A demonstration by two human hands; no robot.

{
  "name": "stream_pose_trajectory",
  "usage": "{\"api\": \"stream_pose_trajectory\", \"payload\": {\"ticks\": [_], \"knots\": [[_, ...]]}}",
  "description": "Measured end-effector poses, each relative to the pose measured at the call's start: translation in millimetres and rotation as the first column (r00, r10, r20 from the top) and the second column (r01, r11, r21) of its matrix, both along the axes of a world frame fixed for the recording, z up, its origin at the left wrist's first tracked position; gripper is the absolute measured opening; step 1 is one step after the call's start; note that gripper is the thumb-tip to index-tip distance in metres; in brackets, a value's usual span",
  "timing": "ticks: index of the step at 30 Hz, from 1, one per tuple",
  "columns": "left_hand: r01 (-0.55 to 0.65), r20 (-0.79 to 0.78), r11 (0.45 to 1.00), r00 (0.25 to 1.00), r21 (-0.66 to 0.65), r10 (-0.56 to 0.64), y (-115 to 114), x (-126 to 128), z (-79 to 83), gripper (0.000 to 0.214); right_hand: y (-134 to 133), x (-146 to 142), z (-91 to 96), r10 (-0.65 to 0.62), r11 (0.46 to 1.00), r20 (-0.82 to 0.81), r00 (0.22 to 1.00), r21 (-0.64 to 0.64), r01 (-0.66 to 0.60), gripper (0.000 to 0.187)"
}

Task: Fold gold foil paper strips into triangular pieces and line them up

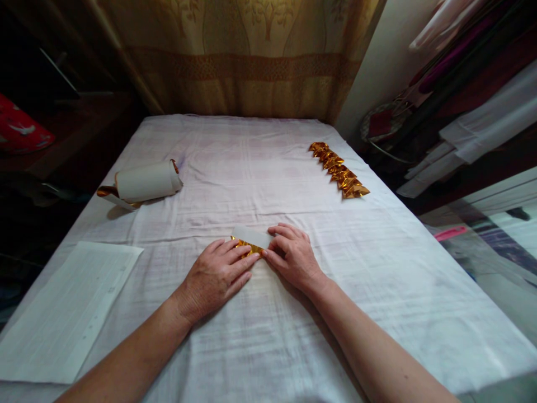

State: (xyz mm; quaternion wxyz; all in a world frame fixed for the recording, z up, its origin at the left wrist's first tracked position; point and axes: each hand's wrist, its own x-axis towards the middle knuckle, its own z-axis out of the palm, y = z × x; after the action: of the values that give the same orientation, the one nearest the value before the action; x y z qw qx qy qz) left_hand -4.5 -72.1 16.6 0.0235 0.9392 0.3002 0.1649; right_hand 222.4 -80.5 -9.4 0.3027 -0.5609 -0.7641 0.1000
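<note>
A small piece of gold foil paper (247, 242), white on its back, lies on the white cloth (260, 168) near the middle front. My left hand (216, 274) rests flat on the paper's left part, fingers stretched out and pressing it down. My right hand (293, 254) has its fingers bent, with the fingertips pinching the paper's right edge. A row of several folded gold foil pieces (339, 170) lies at the far right of the cloth.
A roll of foil paper (145, 182), white outside and gold inside, lies at the far left. A white sheet (62, 310) sits at the front left. A patterned curtain (251, 56) hangs behind. Clothes and shelves (461, 101) crowd the right side.
</note>
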Motion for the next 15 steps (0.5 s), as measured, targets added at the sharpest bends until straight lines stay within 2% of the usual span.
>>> {"api": "stream_pose_trajectory", "payload": {"ticks": [15], "knots": [[-0.018,0.007,1.000,1.000,0.013,0.017,-1.3,4.1,2.4,0.032,-0.4,-4.6,0.1,-0.042,0.999,-0.019,0.999,-0.015,0.042,0.011]]}}
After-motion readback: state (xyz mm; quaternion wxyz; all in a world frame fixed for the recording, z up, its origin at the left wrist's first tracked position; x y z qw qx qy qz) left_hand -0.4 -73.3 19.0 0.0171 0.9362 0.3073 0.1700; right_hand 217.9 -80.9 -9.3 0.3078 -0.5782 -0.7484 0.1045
